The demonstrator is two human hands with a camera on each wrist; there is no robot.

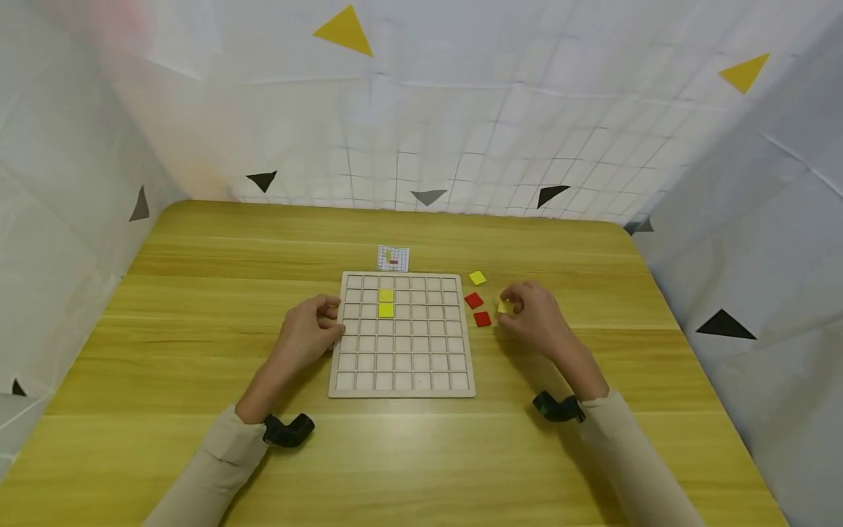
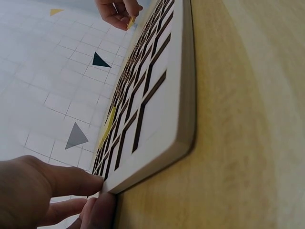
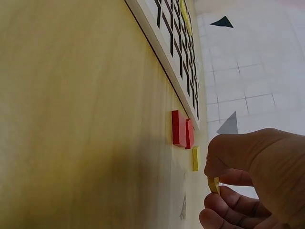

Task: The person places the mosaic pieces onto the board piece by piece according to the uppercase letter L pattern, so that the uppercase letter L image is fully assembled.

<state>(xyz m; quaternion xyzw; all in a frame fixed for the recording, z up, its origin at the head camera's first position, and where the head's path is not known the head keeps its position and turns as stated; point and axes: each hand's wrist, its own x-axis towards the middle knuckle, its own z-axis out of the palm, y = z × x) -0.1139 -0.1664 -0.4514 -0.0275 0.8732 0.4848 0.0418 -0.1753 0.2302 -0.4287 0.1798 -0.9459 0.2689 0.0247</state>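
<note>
A pale wooden grid board [image 1: 403, 390] lies on the table, with two yellow tiles [image 1: 386, 303] in adjoining cells of one column near its far edge. The left hand [image 1: 308, 329] touches the board's left edge, thumb and fingertips against the rim. To the right of the board, the right hand [image 1: 536, 316] pinches a yellow tile [image 3: 214, 185] between thumb and fingers, just over the table. Two red tiles [image 1: 473, 300] [image 3: 178, 129] and another yellow tile [image 1: 477, 278] lie between the board and the right hand.
A small printed card [image 1: 393, 258] with a coloured grid pattern lies beyond the board's far edge. White sheets with yellow, black and grey triangles stand behind and beside the wooden table [image 1: 408, 461]. Each wrist wears a black device.
</note>
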